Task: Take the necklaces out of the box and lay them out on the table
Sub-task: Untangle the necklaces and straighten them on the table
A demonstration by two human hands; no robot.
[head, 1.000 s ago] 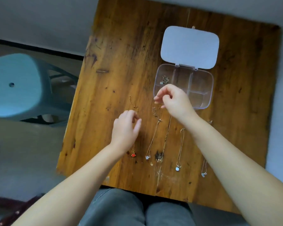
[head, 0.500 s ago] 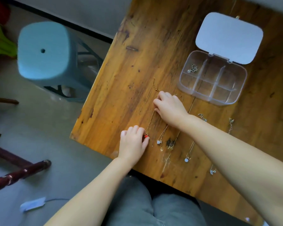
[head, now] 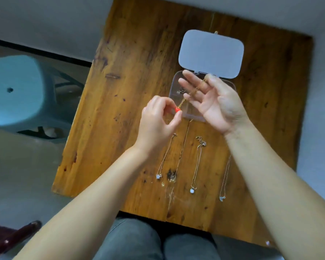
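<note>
My left hand pinches the red pendant of a gold necklace lifted off the wooden table. Its chain runs up across the spread fingers of my right hand, held at the fingertips. Both hands hover over the clear compartment box, whose lid lies open behind it. One small chain still sits in a left compartment. Several necklaces lie in parallel on the table nearer me: a star pendant one, a dark one, a white bead one and a silver one.
A light blue plastic stool stands on the floor left of the table. A dark wooden chair leg shows at bottom left. My knees in grey trousers are under the table's near edge.
The red pendant necklace has been lifted from the table: my left hand now pinches its pendant and my right hand rose with the chain over the box. The view swung back to the right.
</note>
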